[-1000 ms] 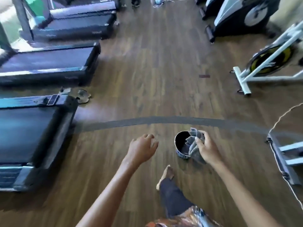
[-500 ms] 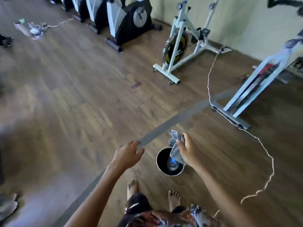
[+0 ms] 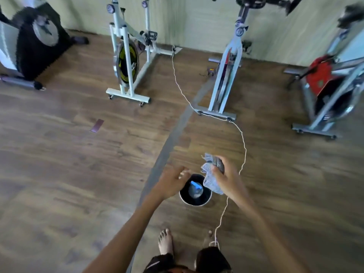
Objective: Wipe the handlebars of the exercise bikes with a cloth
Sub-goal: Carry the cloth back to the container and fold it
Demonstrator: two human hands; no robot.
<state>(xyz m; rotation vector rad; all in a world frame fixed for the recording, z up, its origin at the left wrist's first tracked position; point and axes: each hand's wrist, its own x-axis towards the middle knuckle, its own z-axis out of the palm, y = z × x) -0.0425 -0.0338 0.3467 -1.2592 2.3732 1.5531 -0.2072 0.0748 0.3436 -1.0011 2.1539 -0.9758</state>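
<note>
My right hand grips a crumpled grey cloth over the right rim of a small black bucket on the floor. My left hand hovers at the bucket's left rim, fingers spread and holding nothing. A bottle with a blue top lies inside the bucket. Ahead stand three spin bikes: a white one with a yellow flywheel, a pale blue one whose black handlebars reach the top edge, and a grey one with a red part at the right.
A white cord runs from the wall along the pale blue bike's base to the floor near my bare feet. A black and white upright bike stands at the far left. A grey strip crosses the wooden floor.
My view has swung right from the treadmills to the row of bikes by the wall. Both hands stay by the bucket, the right one still holding the cloth.
</note>
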